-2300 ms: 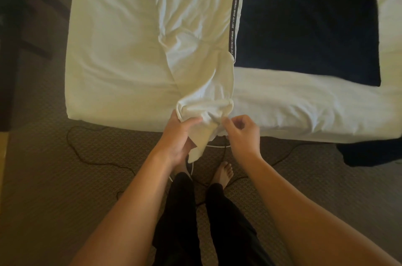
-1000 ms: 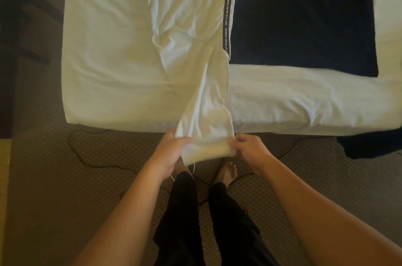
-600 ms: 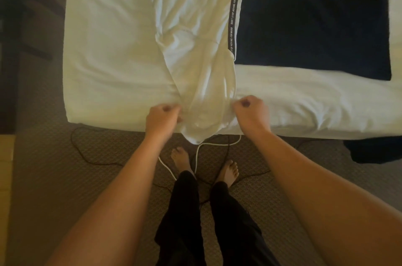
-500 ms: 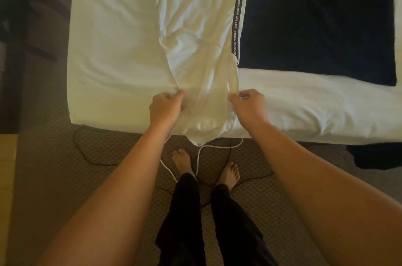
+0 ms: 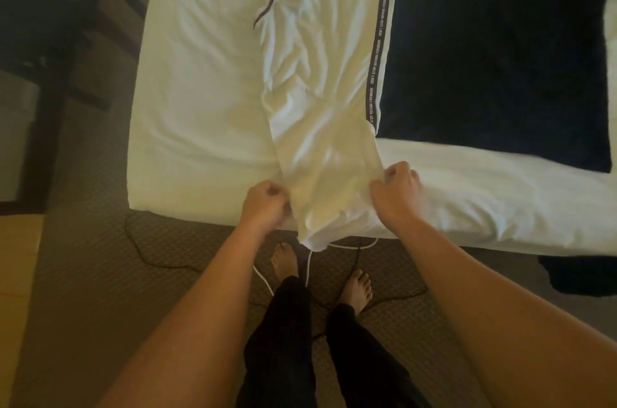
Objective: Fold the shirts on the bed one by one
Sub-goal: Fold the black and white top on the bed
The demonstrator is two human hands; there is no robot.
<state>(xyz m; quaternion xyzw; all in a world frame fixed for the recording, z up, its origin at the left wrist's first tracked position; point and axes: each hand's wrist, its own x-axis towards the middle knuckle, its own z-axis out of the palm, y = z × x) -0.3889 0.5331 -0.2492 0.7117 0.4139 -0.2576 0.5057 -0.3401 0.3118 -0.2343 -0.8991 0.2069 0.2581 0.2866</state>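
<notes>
White shirt (image 5: 320,100): lies lengthwise on the bed (image 5: 200,127), stretching away beyond both hands, its near end hanging over the mattress edge between them. Left hand (image 5: 267,207) and right hand (image 5: 395,189): each curled tight, pinching one side edge. Change: grip moved up from the hem to the sides; fabric drawn flatter, ready for folding. Dark garment (image 5: 494,50): beyond right hand.

bare sheet (image 5: 200,100) left, dark cloth (image 5: 494,50) right
</notes>
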